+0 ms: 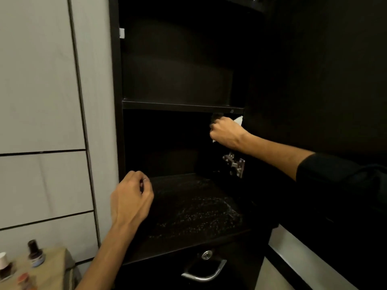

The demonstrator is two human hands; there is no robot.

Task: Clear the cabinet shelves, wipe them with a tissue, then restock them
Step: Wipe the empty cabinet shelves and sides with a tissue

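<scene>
Under shelf [182,106], right hand [227,132] gripping tissue [238,120]

The dark cabinet has a bottom shelf [194,208] with pale dusty marks on it. A thin upper shelf [180,107] sits above. Small bottles [34,253] stand on a cloth-covered table [54,266].

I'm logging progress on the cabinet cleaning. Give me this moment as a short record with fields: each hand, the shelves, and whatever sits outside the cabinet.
right hand: right hand grips a white tissue just under the upper shelf, at the compartment's right side
left hand: left hand hangs loosely curled, holding nothing, at the lower shelf's front left
lower shelf: lower shelf bare, speckled with pale dust
upper shelf: nothing visible on it
drawer: below, with lock and metal handle
outside: small bottles on a cloth-covered surface, lower left
</scene>
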